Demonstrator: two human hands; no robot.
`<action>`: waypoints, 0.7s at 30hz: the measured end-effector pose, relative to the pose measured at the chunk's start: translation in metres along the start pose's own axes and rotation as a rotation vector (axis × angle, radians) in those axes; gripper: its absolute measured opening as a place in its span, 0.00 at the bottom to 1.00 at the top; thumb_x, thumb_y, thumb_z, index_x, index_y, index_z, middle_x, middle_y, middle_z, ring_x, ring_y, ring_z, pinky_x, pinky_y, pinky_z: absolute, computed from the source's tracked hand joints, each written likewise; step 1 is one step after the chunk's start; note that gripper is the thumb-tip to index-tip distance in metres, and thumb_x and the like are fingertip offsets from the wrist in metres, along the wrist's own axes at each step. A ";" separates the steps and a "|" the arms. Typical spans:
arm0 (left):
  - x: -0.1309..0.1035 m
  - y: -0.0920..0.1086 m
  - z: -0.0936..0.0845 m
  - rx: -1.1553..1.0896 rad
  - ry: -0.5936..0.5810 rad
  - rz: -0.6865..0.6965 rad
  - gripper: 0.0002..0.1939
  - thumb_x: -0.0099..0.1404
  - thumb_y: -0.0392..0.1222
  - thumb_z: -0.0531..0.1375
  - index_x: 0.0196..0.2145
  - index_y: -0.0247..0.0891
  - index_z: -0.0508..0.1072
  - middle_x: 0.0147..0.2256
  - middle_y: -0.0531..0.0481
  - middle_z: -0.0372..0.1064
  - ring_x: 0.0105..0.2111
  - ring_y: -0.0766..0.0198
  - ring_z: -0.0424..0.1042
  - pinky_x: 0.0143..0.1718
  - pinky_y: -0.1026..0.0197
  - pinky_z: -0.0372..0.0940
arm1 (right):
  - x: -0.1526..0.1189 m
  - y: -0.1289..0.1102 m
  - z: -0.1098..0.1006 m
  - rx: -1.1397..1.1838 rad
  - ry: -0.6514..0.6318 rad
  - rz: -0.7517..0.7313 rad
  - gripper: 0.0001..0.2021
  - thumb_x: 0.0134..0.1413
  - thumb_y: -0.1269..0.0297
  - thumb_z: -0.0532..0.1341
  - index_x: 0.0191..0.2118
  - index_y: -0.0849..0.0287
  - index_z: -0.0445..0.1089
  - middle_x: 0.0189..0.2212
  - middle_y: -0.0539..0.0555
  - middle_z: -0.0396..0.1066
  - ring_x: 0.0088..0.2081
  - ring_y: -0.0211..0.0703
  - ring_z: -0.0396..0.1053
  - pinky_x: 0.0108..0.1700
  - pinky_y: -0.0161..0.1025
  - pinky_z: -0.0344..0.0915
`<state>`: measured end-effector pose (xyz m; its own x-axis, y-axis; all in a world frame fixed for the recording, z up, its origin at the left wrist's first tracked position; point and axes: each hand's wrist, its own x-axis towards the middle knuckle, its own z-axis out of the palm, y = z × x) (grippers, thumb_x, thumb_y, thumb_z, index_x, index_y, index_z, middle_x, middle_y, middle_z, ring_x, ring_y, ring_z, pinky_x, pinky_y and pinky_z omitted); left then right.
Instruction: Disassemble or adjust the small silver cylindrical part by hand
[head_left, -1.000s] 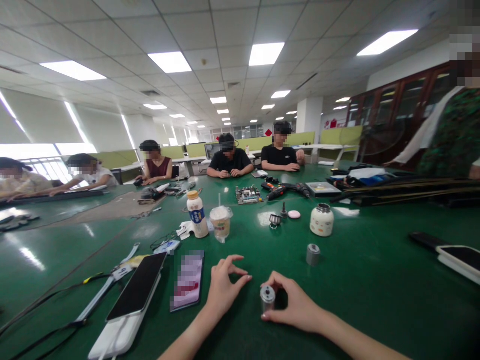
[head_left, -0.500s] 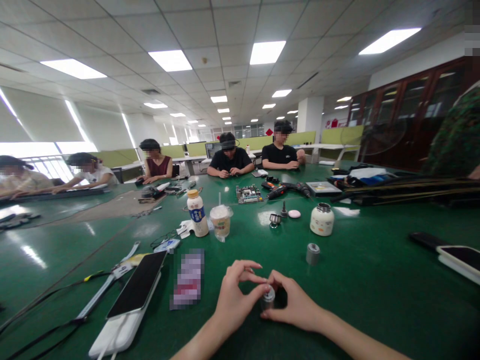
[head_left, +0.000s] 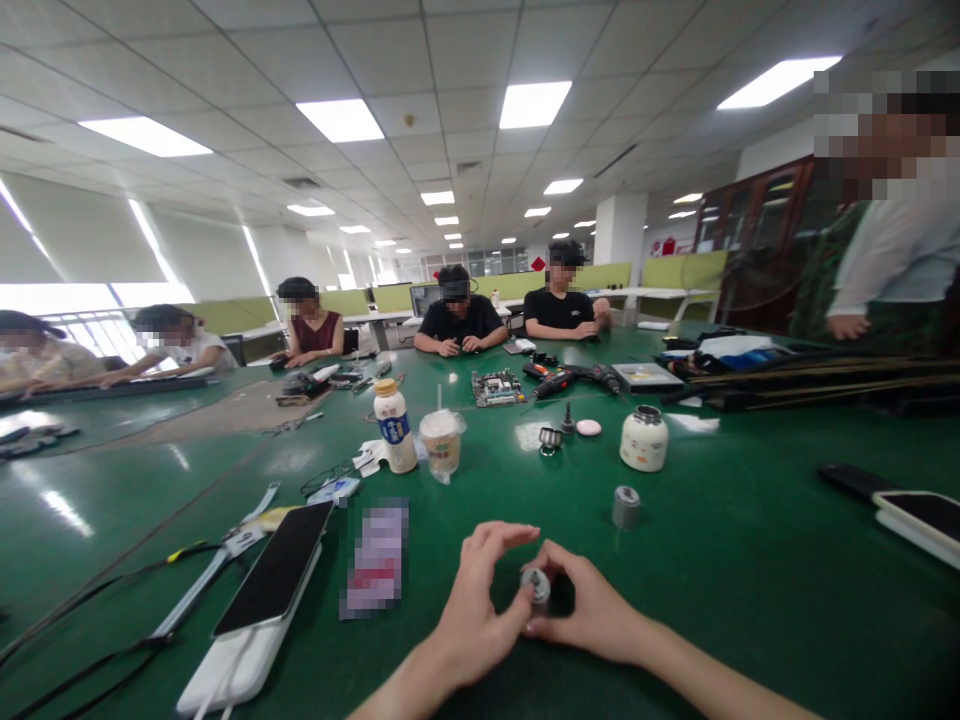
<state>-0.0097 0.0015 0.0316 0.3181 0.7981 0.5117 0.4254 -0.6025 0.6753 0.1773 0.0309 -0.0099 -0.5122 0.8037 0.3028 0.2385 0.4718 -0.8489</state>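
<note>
A small silver metal cylinder (head_left: pixel 537 588) stands near the front of the green table, its round top facing up. My right hand (head_left: pixel 589 605) grips it from the right, with thumb and forefinger around its side. On the other side, my left hand (head_left: pixel 480 590) has its fingers raised and apart, and its thumb rests at the cylinder's near left edge. The lower part of the cylinder is partly hidden by my fingers. Farther off to the right stands a second, similar grey metal cylinder (head_left: pixel 626 508).
Beyond are a white jar (head_left: pixel 644 440), a lidded drink cup (head_left: pixel 442 445), a bottle (head_left: pixel 395 428), a circuit board (head_left: pixel 497 388) and power drills (head_left: pixel 559 382). A phone (head_left: pixel 277 570) on a white block lies left. Several people sit across the table; a person (head_left: pixel 892 250) stands right.
My left fingers have lifted off the top of the cylinder and spread from the thumb. My right hand stays around it. A standing person has come further into view at right.
</note>
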 end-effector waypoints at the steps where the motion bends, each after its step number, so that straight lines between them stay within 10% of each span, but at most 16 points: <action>1: 0.000 0.000 0.001 0.024 0.020 -0.006 0.25 0.58 0.30 0.62 0.52 0.45 0.67 0.48 0.47 0.72 0.51 0.52 0.67 0.52 0.49 0.60 | 0.000 -0.001 0.000 -0.001 0.000 -0.003 0.19 0.40 0.65 0.72 0.37 0.58 0.66 0.34 0.48 0.71 0.36 0.44 0.69 0.39 0.38 0.63; 6: 0.000 -0.004 0.007 0.051 0.071 -0.062 0.26 0.57 0.34 0.65 0.52 0.45 0.65 0.34 0.52 0.78 0.44 0.51 0.71 0.49 0.47 0.60 | 0.000 -0.005 -0.001 -0.025 0.006 0.021 0.17 0.40 0.65 0.72 0.34 0.57 0.64 0.32 0.46 0.70 0.35 0.43 0.68 0.38 0.36 0.62; 12: -0.004 -0.002 0.008 -0.074 0.020 -0.059 0.34 0.58 0.28 0.59 0.60 0.43 0.56 0.50 0.45 0.73 0.54 0.53 0.66 0.57 0.48 0.56 | 0.000 0.001 0.000 -0.078 0.023 0.013 0.19 0.40 0.63 0.72 0.36 0.57 0.63 0.33 0.48 0.70 0.35 0.44 0.67 0.37 0.37 0.62; 21: 0.000 -0.009 0.012 0.025 0.133 -0.109 0.30 0.60 0.37 0.64 0.58 0.41 0.58 0.35 0.51 0.78 0.44 0.52 0.70 0.51 0.48 0.58 | 0.000 -0.006 0.000 -0.055 0.021 0.032 0.18 0.38 0.65 0.73 0.33 0.57 0.64 0.30 0.45 0.68 0.34 0.42 0.66 0.36 0.35 0.61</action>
<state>-0.0035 0.0069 0.0187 0.1547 0.8501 0.5033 0.4728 -0.5110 0.7179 0.1763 0.0280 -0.0051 -0.4860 0.8261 0.2853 0.2996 0.4642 -0.8335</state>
